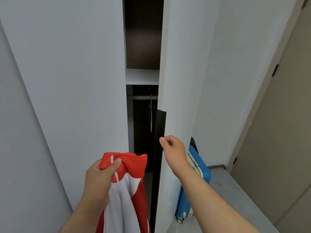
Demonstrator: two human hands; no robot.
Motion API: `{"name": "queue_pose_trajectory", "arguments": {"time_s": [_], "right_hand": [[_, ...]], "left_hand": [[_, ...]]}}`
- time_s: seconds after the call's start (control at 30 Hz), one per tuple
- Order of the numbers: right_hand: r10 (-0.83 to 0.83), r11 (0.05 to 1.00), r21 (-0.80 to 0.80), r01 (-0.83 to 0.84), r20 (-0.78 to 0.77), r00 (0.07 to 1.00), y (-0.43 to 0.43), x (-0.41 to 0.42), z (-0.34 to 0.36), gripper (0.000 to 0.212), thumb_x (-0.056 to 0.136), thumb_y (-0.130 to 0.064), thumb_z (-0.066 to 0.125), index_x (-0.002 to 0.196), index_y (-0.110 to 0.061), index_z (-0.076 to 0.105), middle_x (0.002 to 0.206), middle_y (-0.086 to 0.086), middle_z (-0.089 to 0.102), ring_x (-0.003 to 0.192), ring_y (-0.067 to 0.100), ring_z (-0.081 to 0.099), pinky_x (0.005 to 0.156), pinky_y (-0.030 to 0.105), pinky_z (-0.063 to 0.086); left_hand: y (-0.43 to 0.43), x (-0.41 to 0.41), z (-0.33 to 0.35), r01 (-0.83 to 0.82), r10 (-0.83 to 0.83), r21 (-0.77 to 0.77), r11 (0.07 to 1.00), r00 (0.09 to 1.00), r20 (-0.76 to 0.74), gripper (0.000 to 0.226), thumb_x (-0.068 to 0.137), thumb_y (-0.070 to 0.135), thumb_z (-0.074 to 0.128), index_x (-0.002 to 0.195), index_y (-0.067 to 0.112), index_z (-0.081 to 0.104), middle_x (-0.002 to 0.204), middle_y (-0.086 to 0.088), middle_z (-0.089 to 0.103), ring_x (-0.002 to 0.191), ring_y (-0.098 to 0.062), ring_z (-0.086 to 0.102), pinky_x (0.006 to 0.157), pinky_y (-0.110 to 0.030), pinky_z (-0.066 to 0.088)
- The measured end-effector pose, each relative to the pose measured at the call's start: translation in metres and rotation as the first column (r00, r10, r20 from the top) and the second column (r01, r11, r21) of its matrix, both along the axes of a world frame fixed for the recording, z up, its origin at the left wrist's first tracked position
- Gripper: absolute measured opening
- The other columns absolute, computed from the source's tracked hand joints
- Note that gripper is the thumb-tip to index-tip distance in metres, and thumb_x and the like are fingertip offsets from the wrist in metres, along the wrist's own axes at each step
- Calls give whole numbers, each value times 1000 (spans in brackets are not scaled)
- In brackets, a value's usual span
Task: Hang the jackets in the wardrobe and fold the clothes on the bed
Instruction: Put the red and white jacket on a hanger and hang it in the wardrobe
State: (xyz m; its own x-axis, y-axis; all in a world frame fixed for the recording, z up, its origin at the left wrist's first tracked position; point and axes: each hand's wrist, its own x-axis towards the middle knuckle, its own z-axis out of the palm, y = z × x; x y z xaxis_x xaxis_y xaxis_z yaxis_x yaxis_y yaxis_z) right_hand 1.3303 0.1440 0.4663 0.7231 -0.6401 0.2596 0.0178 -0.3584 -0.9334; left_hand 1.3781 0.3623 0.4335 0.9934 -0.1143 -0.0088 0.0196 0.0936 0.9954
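Observation:
My left hand (pixel 99 179) grips a red and white jacket (pixel 129 187) by its collar, low in the middle of the view; the jacket hangs down out of frame. My right hand (pixel 172 148) has its fingers curled round the black edge handle (pixel 159 132) of the right wardrobe door (pixel 178 73), which stands partly open. Through the gap I see the dark wardrobe inside, a white shelf (pixel 142 76), a hanging rail (pixel 143 97) and a light blue hanger (pixel 150 115) on it.
The left wardrobe door (pixel 75 73) is closed. A blue suitcase (pixel 196 182) stands on the grey floor to the right of the wardrobe. A beige room door (pixel 277 132) is at the far right.

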Motion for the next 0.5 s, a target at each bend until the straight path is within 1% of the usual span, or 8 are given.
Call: {"name": "queue_pose_trajectory", "arguments": {"time_s": [0.1, 0.2, 0.27, 0.33, 0.4, 0.47, 0.5], "right_hand": [[-3, 999, 52, 1, 29, 1000, -17, -36, -4, 28, 97, -32, 56, 71, -22, 58, 61, -13, 51, 57, 0, 48, 57, 13, 44], [-39, 997, 66, 37, 23, 999, -40, -72, -6, 29, 96, -37, 59, 69, -25, 61, 57, -15, 53, 54, -3, 49, 58, 15, 45], [-75, 994, 81, 71, 37, 997, -56, -93, -7, 32, 95, -37, 60, 65, -23, 61, 55, -14, 51, 52, -2, 47, 56, 14, 44], [-120, 988, 105, 114, 57, 991, -73, -113, -9, 34, 94, -36, 60, 65, -18, 60, 56, -10, 48, 52, 1, 43, 55, 14, 44], [-177, 976, 143, 167, 57, 983, -90, -131, -9, 31, 95, -35, 60, 73, -14, 66, 58, -8, 51, 52, 2, 43, 54, 18, 44], [-233, 959, 180, 219, 57, 971, -108, -147, -8, 29, 95, -34, 60, 78, -12, 69, 59, -7, 51, 52, 5, 42, 53, 21, 40], [-262, 950, 192, 247, 55, 964, -116, -153, -7, 29, 96, -33, 59, 80, -11, 69, 61, -5, 53, 56, 8, 43, 55, 23, 41]], "left_hand": [[-14, -25, 2, 18, -18, 17, 1000, 1000, 11, 32, 85, 37, 74, 112, 21, 67, 103, -6, 73, 93, -32, 70, 88, -57, 55], [-30, -47, 5, 35, -35, 26, 999, 999, 22, 33, 85, 41, 72, 112, 24, 65, 103, -4, 72, 92, -30, 70, 86, -56, 56], [-41, -59, 8, 46, -47, 22, 999, 999, 16, 32, 85, 39, 73, 112, 24, 65, 102, -5, 72, 91, -30, 70, 86, -56, 57], [-53, -68, 11, 54, -54, 0, 999, 999, 0, 25, 84, 34, 76, 105, 24, 68, 97, -5, 74, 88, -30, 72, 84, -53, 58], [-65, -76, 13, 58, -58, -8, 998, 998, 0, 17, 82, 32, 78, 96, 25, 69, 91, -3, 75, 83, -28, 73, 78, -48, 60], [-77, -85, 14, 82, -82, -12, 997, 997, 6, 14, 82, 29, 78, 92, 25, 70, 84, -1, 76, 78, -27, 74, 72, -42, 60], [-83, -88, 15, 97, -97, -20, 995, 995, 7, 14, 81, 28, 79, 92, 24, 71, 82, -1, 76, 76, -26, 74, 70, -41, 60]]}}
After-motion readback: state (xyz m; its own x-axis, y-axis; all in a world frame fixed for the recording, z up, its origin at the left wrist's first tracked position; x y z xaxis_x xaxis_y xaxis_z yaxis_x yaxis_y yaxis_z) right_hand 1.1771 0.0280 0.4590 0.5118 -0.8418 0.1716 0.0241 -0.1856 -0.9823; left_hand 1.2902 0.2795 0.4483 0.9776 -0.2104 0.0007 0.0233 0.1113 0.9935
